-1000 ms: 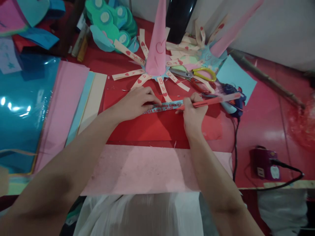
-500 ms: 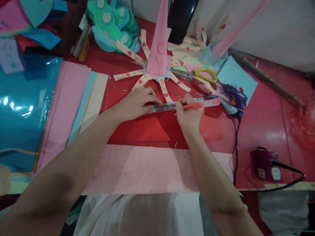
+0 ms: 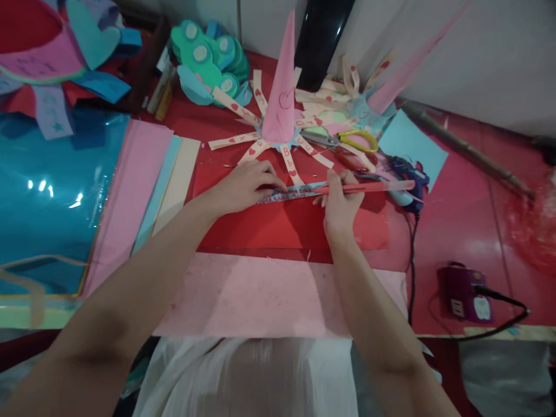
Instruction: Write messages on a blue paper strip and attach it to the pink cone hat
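Note:
A narrow light-blue paper strip (image 3: 286,196) with rows of handwritten red lettering lies across red paper (image 3: 260,227). My left hand (image 3: 248,185) is at the strip's left part, its fingers bent and its fingertips holding the strip down. In my right hand (image 3: 343,205) is a red pen (image 3: 376,186), gripped between thumb and fingers and tilted low to the right. The pen's tip is at the strip, near the writing; whether it touches, I cannot tell. Just beyond stands a pink paper cone (image 3: 280,110) with lettered cream strips (image 3: 288,165) spreading from its base.
Yellow-handled scissors (image 3: 358,141) and a dark blue glue gun (image 3: 410,179) lie at the right. A purple power adapter (image 3: 467,294) with a cord sits farther right. Pink sheets (image 3: 130,191) and a shiny blue pack (image 3: 47,197) are at the left. Green paper shapes (image 3: 211,61) lie behind.
My right hand has shifted right along the strip, and the pen lies flatter with its tip showing. My left hand keeps its place on the strip. The camera view has shifted slightly.

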`<state>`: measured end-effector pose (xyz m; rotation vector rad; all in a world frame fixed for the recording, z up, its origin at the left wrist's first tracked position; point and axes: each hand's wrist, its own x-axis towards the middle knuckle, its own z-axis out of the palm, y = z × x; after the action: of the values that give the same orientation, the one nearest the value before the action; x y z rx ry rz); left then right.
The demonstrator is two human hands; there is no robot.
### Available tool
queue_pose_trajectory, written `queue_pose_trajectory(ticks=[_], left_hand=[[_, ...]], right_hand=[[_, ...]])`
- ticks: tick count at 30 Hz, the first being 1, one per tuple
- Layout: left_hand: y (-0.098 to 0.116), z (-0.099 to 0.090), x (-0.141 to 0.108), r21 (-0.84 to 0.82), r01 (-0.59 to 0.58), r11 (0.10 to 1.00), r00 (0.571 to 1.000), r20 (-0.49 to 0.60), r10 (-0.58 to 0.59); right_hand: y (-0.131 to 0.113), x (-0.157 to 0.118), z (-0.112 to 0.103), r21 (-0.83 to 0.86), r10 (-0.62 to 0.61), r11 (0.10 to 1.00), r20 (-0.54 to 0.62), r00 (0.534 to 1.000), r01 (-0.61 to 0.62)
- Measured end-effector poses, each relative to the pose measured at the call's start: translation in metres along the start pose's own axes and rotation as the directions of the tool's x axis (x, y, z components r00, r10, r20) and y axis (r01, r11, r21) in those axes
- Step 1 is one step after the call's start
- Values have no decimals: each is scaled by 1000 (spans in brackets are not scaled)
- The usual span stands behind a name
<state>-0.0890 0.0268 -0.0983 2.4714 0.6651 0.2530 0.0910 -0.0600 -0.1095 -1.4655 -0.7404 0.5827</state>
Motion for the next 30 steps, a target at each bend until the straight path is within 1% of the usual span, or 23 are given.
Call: queue_pose_trajectory(ticks=[2,4,9,11,13,16,20,22,23,24,25,27,28,29,30], left_hand=[[-1,1,0,-17,-19,1000,1000,-14,19],[-2,2,-1,-34,-37,999,999,-35,36],[2,0,-1,-23,-48,999,998,-52,46],[4,-2,-1,-18,-51,999,998,-49,50],[5,-4,-1,-19,-57,998,997,-48,56],[5,-5,-1,-9,-63,998,996,-57,62],[8,-4,-2,49,-57,997,995,-84,61],[17,-3,-2,174,-21,985,992,-120,42],[23,-1,-3,280,15,960,990,-138,25],[31,1,-3,404,50,913,987,-161,18],[40,4,-3,503,60,862,984,-175,34],[58,13,-3,537,33,843,982,-173,71],[67,20,-3,545,30,838,980,-183,83],[75,27,-3,561,-9,828,980,-160,119],[82,36,-2,568,-11,823,971,-191,146]], right_hand=[[-2,-1,1,11,-18,1000,-45,999,18],[-3,-1,1,-20,-52,999,-76,996,51],[-4,1,-1,-209,-166,966,-49,985,153],[-2,2,-2,-247,-222,948,-52,974,203],[-1,6,-4,-243,-249,942,-47,967,230],[1,13,-10,-190,-227,958,-49,973,214],[1,24,-19,-191,-240,957,-90,967,220],[3,28,-22,-195,-238,958,-123,963,212],[5,30,-22,-189,-228,961,-137,964,200],[7,31,-23,-177,-216,966,-158,964,187],[9,32,-23,-166,-207,970,-169,964,179],[13,32,-22,-156,-217,969,-166,962,192],[13,31,-21,-155,-224,967,-141,964,202],[14,30,-21,-155,-229,965,-116,967,210],[13,28,-21,-155,-228,965,-94,969,212]])
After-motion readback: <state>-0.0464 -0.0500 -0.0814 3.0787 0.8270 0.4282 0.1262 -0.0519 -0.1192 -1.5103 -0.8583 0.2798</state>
